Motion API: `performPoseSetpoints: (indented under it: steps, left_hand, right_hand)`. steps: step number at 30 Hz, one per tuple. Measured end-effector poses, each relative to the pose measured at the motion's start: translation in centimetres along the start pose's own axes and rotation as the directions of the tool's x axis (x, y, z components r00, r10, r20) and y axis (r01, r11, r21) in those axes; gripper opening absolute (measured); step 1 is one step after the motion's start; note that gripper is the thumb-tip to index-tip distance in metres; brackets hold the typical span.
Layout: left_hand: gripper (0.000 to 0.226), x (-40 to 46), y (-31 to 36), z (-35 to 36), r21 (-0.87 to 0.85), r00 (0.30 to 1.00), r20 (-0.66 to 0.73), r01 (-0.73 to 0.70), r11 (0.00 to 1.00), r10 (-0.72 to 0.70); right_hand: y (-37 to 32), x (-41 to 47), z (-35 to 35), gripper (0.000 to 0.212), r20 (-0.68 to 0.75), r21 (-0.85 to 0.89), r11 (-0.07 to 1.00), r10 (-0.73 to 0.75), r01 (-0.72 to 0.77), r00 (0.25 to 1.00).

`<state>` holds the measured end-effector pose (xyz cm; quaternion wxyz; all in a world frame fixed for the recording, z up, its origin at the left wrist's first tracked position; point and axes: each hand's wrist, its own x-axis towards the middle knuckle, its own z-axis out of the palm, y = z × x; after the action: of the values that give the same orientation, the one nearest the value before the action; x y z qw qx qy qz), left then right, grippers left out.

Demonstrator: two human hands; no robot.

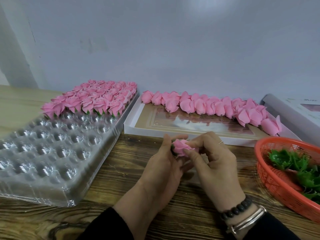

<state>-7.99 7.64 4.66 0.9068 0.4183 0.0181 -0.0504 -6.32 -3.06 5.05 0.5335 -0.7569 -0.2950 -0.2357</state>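
Item: 1 pink rose head (181, 147), sitting just above the desk (131, 170). Left hand (164, 165) fingers gripping its green base; right hand (216, 163) fingers pinching outer petals. Advisable: opening petals gently, supporting the base.

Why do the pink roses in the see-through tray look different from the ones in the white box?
The tray roses stand upright in the clear tray; the box roses lie on their sides in the white box. Tray roses are opened out, box roses closed buds. Green bases show under tray roses, none on box roses. Both are pink.
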Motion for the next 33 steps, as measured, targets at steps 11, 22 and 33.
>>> performPoseSetpoints:
  steps: [11, 22, 33]
  left_hand:
    - [0.027, 0.2, 1.3, -1.4, 0.52, 0.99, -0.029, -0.105, 0.848, 0.14]
    - [0.022, 0.0, 0.8, -1.0, 0.929, 0.906, 0.18, -0.285, 0.235, 0.384]
    - [0.014, 0.2, 1.4, -0.9, 0.248, 0.952, -0.12, -0.245, 0.937, 0.281]
  right_hand:
    - [1.4, 0.7, -0.8, 0.028, -0.052, 0.1, 0.966, 0.246, -0.24, 0.968]
    - [-0.3, 0.3, -0.4, 0.011, 0.239, -0.14, 0.987, -0.048, 0.083, 0.97]
    - [0.0, -0.1, 0.3, 0.038, 0.055, 0.028, 0.997, 0.065, -0.066, 0.996]
